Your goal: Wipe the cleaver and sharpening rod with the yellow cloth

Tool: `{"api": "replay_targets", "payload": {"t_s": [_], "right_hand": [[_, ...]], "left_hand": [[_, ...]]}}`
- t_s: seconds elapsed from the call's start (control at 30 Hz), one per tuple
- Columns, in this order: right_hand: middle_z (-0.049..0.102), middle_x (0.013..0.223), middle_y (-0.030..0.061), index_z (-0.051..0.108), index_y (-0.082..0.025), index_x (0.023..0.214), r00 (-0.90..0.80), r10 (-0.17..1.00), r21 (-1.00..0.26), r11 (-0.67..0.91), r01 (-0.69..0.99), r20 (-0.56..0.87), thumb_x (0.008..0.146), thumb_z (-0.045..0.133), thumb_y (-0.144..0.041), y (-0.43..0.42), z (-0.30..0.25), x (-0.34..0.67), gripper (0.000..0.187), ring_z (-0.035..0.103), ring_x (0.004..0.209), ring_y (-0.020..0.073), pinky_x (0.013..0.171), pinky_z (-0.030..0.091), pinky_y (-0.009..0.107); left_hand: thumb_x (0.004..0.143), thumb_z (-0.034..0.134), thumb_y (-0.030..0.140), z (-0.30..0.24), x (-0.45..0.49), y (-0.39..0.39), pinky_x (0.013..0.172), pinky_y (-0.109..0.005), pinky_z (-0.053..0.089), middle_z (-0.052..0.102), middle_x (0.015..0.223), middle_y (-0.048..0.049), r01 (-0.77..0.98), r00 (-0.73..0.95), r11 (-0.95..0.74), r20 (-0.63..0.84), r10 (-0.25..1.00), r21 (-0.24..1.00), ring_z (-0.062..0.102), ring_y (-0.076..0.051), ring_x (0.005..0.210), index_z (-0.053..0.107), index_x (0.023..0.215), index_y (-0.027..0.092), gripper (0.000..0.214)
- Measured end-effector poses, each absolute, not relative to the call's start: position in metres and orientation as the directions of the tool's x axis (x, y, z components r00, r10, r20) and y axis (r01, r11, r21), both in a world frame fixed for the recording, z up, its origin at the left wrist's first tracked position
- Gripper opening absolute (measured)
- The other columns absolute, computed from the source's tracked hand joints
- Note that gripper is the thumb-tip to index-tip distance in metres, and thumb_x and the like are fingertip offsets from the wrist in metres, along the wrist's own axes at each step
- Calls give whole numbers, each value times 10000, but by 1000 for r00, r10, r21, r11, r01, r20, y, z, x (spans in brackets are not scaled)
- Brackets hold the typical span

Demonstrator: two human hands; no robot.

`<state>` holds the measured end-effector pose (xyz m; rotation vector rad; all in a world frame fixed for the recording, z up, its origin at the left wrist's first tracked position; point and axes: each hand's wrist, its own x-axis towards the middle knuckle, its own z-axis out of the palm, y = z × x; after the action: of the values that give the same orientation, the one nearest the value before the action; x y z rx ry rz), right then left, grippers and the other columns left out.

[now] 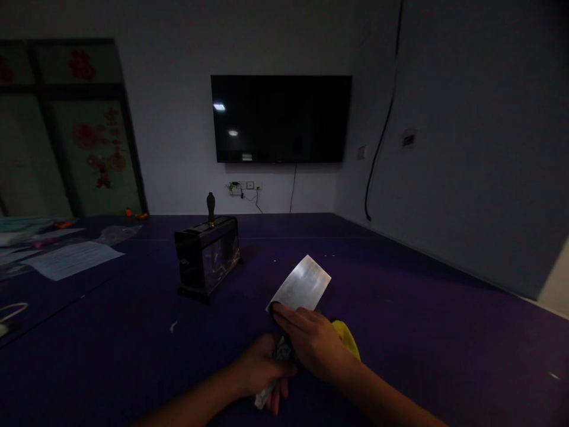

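A cleaver with a broad shiny blade [301, 284] points away from me over the dark purple table [422, 332]. My right hand [313, 344] is closed round its dark handle, forefinger lying along the base of the blade. Just left and below, my left hand [262, 369] is curled round a crumpled pale cloth or wipe [272, 379] that pokes out under the fingers. A yellow thing [347, 339] shows behind my right hand; what it is stays unclear.
A dark knife block [207, 255] with a clear side panel stands ahead left, one knife handle [210, 207] sticking up from it. Papers [71, 259] lie at the far left. A black television [281, 118] hangs on the wall.
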<state>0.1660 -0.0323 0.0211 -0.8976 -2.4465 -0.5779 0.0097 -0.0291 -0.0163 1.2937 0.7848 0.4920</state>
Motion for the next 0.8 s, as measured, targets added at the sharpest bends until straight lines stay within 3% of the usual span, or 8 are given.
{"api": "replay_targets", "payload": {"t_s": [0.2, 0.43, 0.67, 0.8], "right_hand": [[527, 1245, 57, 530, -150, 1171, -662, 499, 198, 695, 691, 560, 820, 361, -71, -32, 27, 170, 398, 587, 800, 169, 680, 521, 312], [538, 1228, 79, 563, -150, 1130, -598, 504, 161, 665, 729, 623, 813, 352, -59, -29, 25, 174, 391, 587, 812, 171, 684, 520, 307], [538, 1228, 56, 514, -161, 1178, -685, 449, 233, 713, 662, 574, 844, 361, -92, -34, 20, 163, 374, 565, 748, 154, 622, 508, 294], [537, 1227, 52, 504, -178, 1187, -700, 441, 244, 721, 649, 562, 869, 365, -129, -36, 20, 161, 351, 556, 766, 154, 642, 502, 291]], "left_hand": [[625, 564, 268, -17, 9, -28, 296, -202, 353, 532, 443, 39, 148, 668, 199, -246, 703, 969, 499, -141, 313, 449, 886, 126, 318], [629, 609, 318, -18, 8, -28, 303, -179, 340, 538, 454, 43, 142, 661, 201, -244, 710, 969, 483, -122, 300, 434, 939, 145, 395], [623, 575, 329, -18, 11, -29, 284, -198, 330, 517, 420, -8, 140, 651, 177, -225, 724, 974, 490, -130, 313, 499, 622, 111, 230], [623, 595, 327, -18, 11, -30, 293, -196, 334, 514, 413, -2, 114, 648, 167, -201, 735, 979, 477, -119, 304, 515, 639, 109, 233]]}}
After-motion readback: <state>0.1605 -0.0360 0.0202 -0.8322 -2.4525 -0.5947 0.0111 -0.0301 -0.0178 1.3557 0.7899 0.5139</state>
